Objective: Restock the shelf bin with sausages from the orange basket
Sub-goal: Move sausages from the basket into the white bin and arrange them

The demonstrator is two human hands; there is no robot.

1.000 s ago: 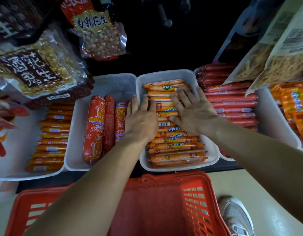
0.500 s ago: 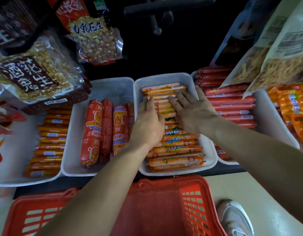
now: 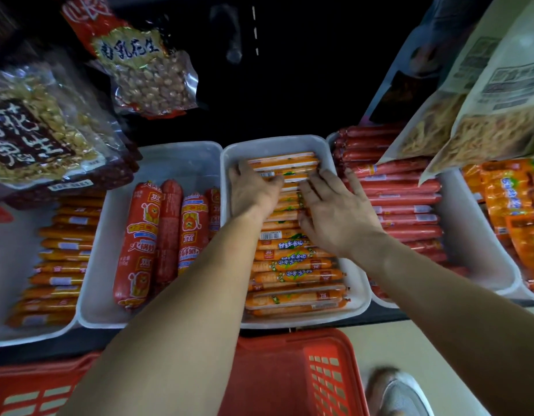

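One orange basket point(image 3: 277, 382), one grey shoe point(image 3: 402, 399)

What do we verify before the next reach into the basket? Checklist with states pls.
1. Hands free: left hand and right hand lie flat on the sausages, holding nothing: ok.
2. Rows tidy: sausages lie crosswise, side by side in the bin: ok.
3. Room in bin: a bare strip shows at the far end only: ok.
4. Stock in basket: the left arm hides most of the inside, and the visible part shows none: cannot tell.
5. Way back to basket: it sits right below the bin, with nothing between: ok.
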